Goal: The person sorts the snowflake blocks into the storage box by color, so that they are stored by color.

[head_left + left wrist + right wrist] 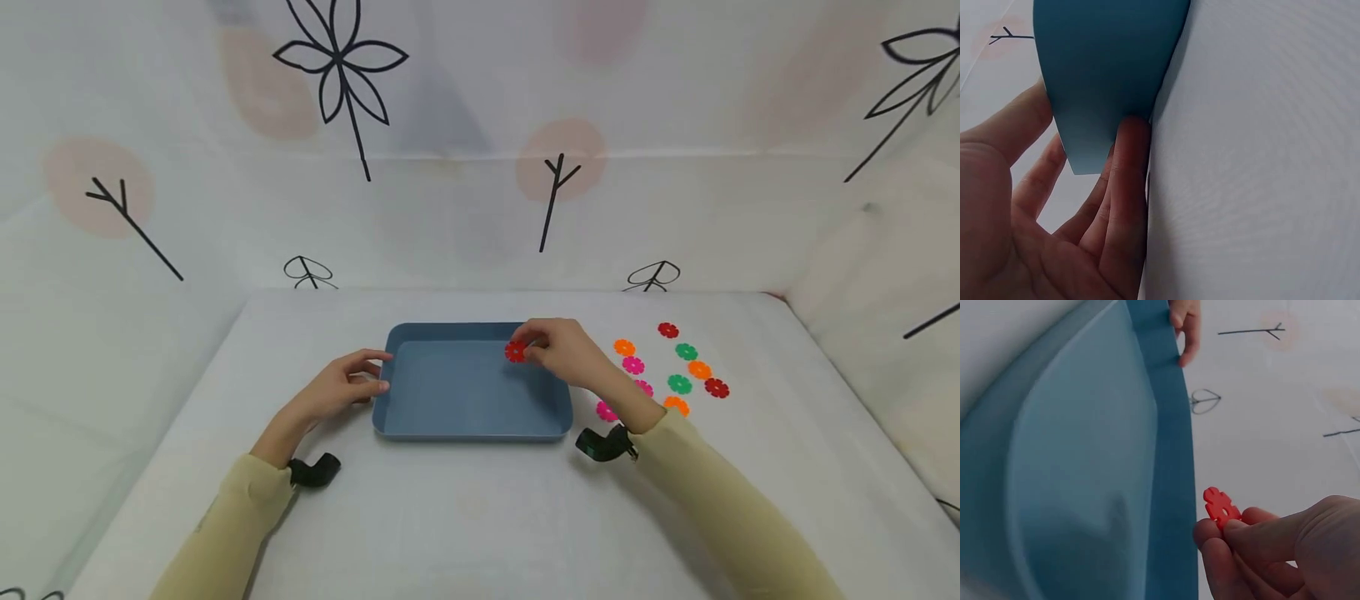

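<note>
From the head view, the left hand meets the nine o'clock edge of the blue rectangular tray, fingers parted and relaxed. The right hand, over the tray at two o'clock, pinches a red notched flower disc. At three o'clock, orange, pink, green and red flower discs lie scattered on the white cloth beside the tray.

In the left wrist view, the thumb and fingers stand apart against the tray's end wall; how firmly they press, I cannot tell.

In the right wrist view, between four and five o'clock, thumb and fingertips close tightly on the tilted red disc.
</note>
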A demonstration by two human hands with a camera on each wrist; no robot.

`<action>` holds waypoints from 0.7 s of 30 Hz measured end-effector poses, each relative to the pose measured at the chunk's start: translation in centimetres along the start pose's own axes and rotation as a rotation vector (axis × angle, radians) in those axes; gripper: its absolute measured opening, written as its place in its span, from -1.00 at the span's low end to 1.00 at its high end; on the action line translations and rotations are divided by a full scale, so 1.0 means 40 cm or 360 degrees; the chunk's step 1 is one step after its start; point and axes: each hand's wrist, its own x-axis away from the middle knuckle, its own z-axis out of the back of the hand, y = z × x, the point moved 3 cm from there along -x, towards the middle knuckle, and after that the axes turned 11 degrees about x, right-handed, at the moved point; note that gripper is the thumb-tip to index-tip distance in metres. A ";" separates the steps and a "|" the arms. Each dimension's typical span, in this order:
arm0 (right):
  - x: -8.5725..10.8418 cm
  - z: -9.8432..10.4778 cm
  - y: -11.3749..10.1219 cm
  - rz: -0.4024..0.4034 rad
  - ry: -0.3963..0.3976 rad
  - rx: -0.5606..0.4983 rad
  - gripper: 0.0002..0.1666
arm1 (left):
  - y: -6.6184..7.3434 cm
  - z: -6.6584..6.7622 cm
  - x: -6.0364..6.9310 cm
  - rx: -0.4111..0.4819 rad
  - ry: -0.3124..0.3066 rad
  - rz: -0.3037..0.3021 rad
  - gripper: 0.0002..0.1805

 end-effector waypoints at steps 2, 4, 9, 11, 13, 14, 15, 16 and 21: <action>-0.016 -0.008 -0.011 0.0024 -0.0029 -0.0008 -0.75 | -0.001 0.000 0.000 -0.0003 -0.0007 -0.0010 -0.35; -0.031 -0.016 -0.020 0.0051 -0.0061 -0.0023 -0.75 | -0.002 0.000 0.000 0.0000 -0.0006 -0.0010 -0.35; -0.066 -0.037 -0.033 0.0089 -0.0123 -0.0045 -0.74 | 0.003 -0.003 -0.002 0.0005 -0.0021 -0.0021 -0.36; -0.078 -0.046 -0.035 0.0086 -0.0135 -0.0043 -0.73 | 0.007 -0.005 -0.004 -0.0007 -0.0027 -0.0029 -0.37; -0.091 -0.055 -0.038 0.0089 -0.0134 -0.0039 -0.73 | 0.012 -0.006 -0.005 -0.0027 -0.0035 -0.0042 -0.37; -0.098 -0.060 -0.041 0.0095 -0.0135 -0.0037 -0.73 | 0.015 -0.007 -0.005 -0.0033 -0.0040 -0.0049 -0.38; -0.106 -0.066 -0.044 0.0100 -0.0135 -0.0029 -0.73 | 0.016 -0.006 -0.005 -0.0042 -0.0042 -0.0051 -0.38; -0.113 -0.072 -0.048 0.0102 -0.0138 -0.0027 -0.73 | 0.017 -0.006 -0.004 -0.0045 -0.0040 -0.0048 -0.39; -0.151 -0.117 -0.066 0.0096 -0.0167 -0.0005 -0.75 | 0.016 -0.004 0.003 -0.0037 -0.0056 -0.0044 -0.39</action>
